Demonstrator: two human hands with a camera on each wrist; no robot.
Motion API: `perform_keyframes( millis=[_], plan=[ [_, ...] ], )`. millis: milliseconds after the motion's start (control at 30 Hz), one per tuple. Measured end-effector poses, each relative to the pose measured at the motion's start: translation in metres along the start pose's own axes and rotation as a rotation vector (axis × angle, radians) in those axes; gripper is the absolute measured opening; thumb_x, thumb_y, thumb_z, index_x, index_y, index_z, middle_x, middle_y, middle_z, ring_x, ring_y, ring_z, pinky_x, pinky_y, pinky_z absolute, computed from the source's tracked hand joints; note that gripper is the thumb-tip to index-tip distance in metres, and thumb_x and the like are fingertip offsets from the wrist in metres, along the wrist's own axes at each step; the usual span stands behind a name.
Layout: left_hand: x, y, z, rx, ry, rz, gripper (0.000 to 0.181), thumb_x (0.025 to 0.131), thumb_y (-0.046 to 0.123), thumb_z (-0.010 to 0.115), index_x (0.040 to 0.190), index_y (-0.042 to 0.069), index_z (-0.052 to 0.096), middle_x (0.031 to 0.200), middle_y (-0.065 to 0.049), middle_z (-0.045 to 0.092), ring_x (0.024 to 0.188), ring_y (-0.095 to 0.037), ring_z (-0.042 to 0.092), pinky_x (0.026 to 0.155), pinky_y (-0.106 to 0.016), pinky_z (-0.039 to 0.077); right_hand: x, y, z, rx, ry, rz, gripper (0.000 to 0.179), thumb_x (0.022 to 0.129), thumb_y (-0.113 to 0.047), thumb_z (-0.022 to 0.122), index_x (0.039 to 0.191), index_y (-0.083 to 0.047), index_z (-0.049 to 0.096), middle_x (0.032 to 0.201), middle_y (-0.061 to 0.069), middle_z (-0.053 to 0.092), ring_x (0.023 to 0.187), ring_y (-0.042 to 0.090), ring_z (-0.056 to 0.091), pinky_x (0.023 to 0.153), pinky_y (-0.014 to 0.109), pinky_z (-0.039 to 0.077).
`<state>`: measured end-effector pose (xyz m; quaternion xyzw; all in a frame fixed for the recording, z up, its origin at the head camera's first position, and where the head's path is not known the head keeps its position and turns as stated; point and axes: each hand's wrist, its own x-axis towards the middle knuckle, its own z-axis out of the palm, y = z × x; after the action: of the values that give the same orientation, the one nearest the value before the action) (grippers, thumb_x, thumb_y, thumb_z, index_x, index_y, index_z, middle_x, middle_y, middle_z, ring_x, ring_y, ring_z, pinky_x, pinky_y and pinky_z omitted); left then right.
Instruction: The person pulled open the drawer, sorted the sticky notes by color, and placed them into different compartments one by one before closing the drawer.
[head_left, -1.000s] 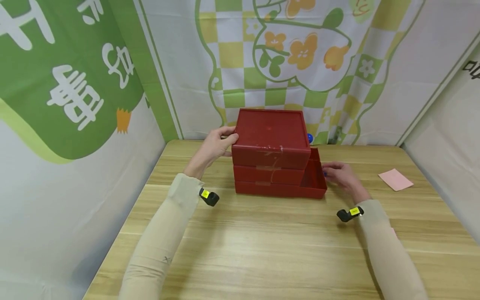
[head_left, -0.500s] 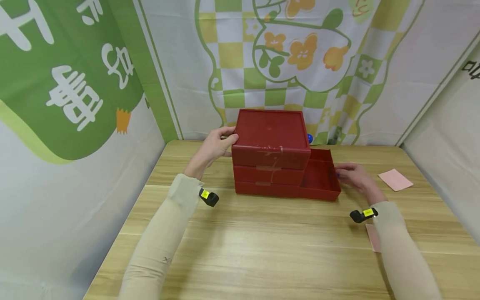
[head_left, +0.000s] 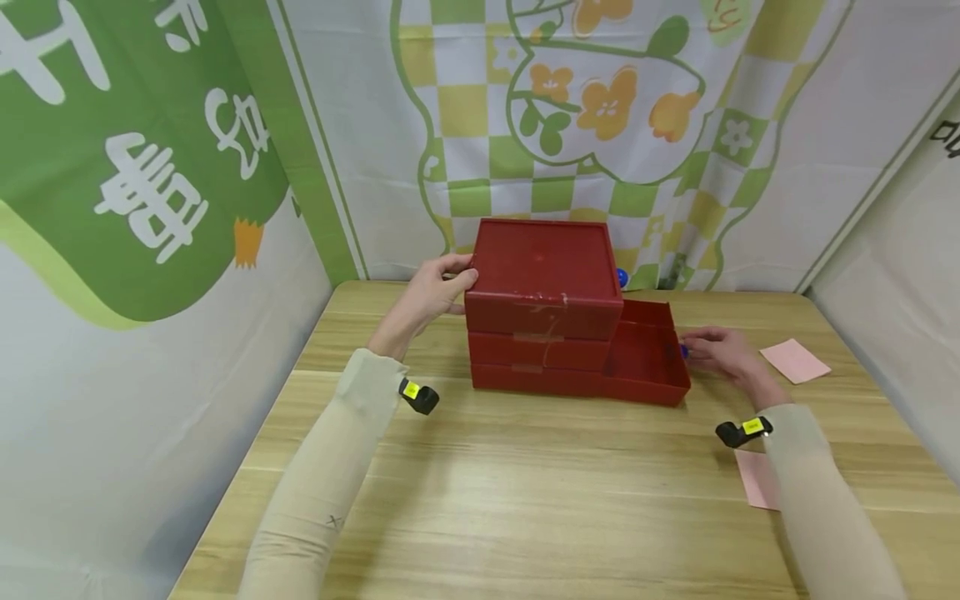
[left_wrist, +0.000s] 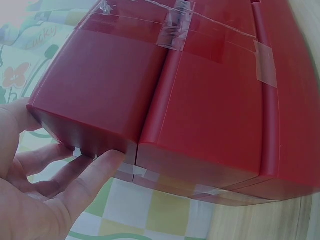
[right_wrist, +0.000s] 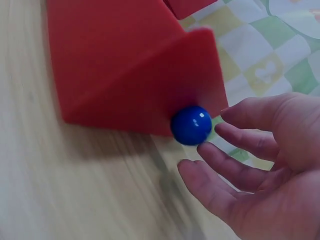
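A stack of three red drawer units (head_left: 538, 258), taped together, stands at the back of the table. Out of its right side juts the bottom drawer (head_left: 643, 357), whose visible inside holds nothing. My left hand (head_left: 433, 290) rests its fingertips against the stack's upper left side; in the left wrist view the fingers (left_wrist: 82, 182) lie on that side. My right hand (head_left: 723, 354) is beside the drawer's outer end, at its round blue knob (right_wrist: 191, 125). In the right wrist view its fingers are spread loosely near the knob, not wrapped round it.
Another blue knob (head_left: 622, 277) shows at the stack's right, higher up. One pink paper (head_left: 796, 360) lies to the right of my right hand; a second pink paper (head_left: 757, 480) is partly under the right forearm. A patterned curtain (head_left: 570, 108) hangs behind the table.
The bottom drawer has slid out to the right, along with my right hand. In the latest half second it has moved only a little. My left hand has stayed put.
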<state>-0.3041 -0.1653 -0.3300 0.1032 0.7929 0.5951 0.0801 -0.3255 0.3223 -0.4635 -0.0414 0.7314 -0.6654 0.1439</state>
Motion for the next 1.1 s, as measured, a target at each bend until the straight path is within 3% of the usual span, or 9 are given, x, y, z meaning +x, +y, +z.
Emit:
perform_keyframes(
  millis=[100, 233, 467, 567, 667, 767, 833, 900, 1100],
  plan=[
    [0.0, 0.001, 0.0, 0.005, 0.001, -0.004, 0.051, 0.102, 0.024, 0.053, 0.149, 0.01, 0.042, 0.145, -0.013, 0.045, 0.124, -0.026, 0.05, 0.086, -0.04, 0.06, -0.004, -0.007, -0.008, -0.145, 0.022, 0.015, 0.02, 0.101, -0.012, 0.052, 0.114, -0.002, 0.063, 0.088, -0.019, 0.067, 0.084, 0.002, 0.065, 0.078, 0.026, 0.061],
    [0.0, 0.001, 0.0, -0.003, 0.001, -0.005, 0.051, 0.102, 0.024, 0.053, 0.149, 0.01, 0.042, 0.144, -0.013, 0.046, 0.124, -0.026, 0.05, 0.089, -0.043, 0.059, -0.01, -0.016, -0.023, -0.355, 0.086, 0.043, 0.045, 0.102, -0.022, 0.052, 0.13, 0.013, 0.047, 0.089, -0.025, 0.058, 0.085, -0.003, 0.06, 0.081, 0.03, 0.061],
    [0.0, 0.001, -0.002, 0.0, 0.011, -0.001, 0.049, 0.102, 0.023, 0.053, 0.148, 0.01, 0.043, 0.137, -0.014, 0.049, 0.123, -0.026, 0.05, 0.085, -0.04, 0.061, -0.017, -0.024, -0.051, -0.516, 0.183, 0.028, 0.05, 0.102, -0.024, 0.05, 0.13, 0.017, 0.042, 0.089, -0.016, 0.057, 0.076, -0.007, 0.054, 0.072, 0.026, 0.061],
    [0.0, 0.001, -0.002, 0.0, 0.017, 0.0, 0.049, 0.102, 0.023, 0.053, 0.148, 0.011, 0.044, 0.136, -0.013, 0.05, 0.122, -0.025, 0.05, 0.084, -0.039, 0.061, -0.018, -0.024, -0.059, -0.576, 0.22, 0.02, 0.049, 0.102, -0.022, 0.05, 0.129, 0.017, 0.043, 0.094, -0.003, 0.06, 0.074, -0.005, 0.053, 0.069, 0.025, 0.06],
    [0.001, 0.001, -0.002, -0.005, 0.009, 0.002, 0.049, 0.102, 0.024, 0.053, 0.148, 0.011, 0.044, 0.139, -0.014, 0.049, 0.122, -0.025, 0.05, 0.085, -0.039, 0.061, -0.018, -0.022, -0.068, -0.651, 0.245, 0.027, 0.048, 0.102, -0.021, 0.048, 0.13, 0.017, 0.043, 0.104, 0.02, 0.061, 0.076, 0.006, 0.059, 0.068, 0.028, 0.061],
    [0.001, 0.0, -0.002, -0.003, 0.001, 0.0, 0.05, 0.102, 0.023, 0.053, 0.148, 0.01, 0.043, 0.143, -0.013, 0.046, 0.123, -0.026, 0.05, 0.084, -0.039, 0.061, -0.018, -0.018, -0.078, -0.786, 0.268, 0.032, 0.046, 0.102, -0.021, 0.045, 0.129, 0.016, 0.045, 0.117, 0.038, 0.054, 0.085, 0.031, 0.064, 0.071, 0.036, 0.059],
    [0.001, 0.0, -0.002, -0.002, 0.0, -0.005, 0.05, 0.102, 0.023, 0.053, 0.149, 0.01, 0.043, 0.145, -0.013, 0.044, 0.123, -0.027, 0.05, 0.084, -0.038, 0.061, -0.018, -0.017, -0.084, -0.877, 0.272, 0.027, 0.046, 0.101, -0.021, 0.044, 0.128, 0.016, 0.045, 0.122, 0.042, 0.049, 0.097, 0.047, 0.059, 0.076, 0.046, 0.055],
    [0.001, -0.001, -0.002, -0.005, 0.002, -0.013, 0.05, 0.102, 0.023, 0.054, 0.149, 0.011, 0.043, 0.145, -0.012, 0.044, 0.123, -0.026, 0.05, 0.084, -0.038, 0.061, -0.018, -0.016, -0.089, -0.958, 0.283, 0.013, 0.046, 0.098, -0.02, 0.044, 0.125, 0.017, 0.046, 0.122, 0.043, 0.049, 0.105, 0.055, 0.053, 0.08, 0.055, 0.051],
    [0.003, 0.0, 0.001, -0.01, -0.01, -0.013, 0.051, 0.101, 0.025, 0.054, 0.149, 0.012, 0.042, 0.142, -0.012, 0.046, 0.124, -0.026, 0.049, 0.09, -0.043, 0.059, -0.021, -0.016, -0.104, -1.111, 0.299, 0.01, 0.048, 0.092, -0.018, 0.047, 0.121, 0.02, 0.046, 0.121, 0.044, 0.047, 0.106, 0.06, 0.047, 0.087, 0.066, 0.042]
  ],
)
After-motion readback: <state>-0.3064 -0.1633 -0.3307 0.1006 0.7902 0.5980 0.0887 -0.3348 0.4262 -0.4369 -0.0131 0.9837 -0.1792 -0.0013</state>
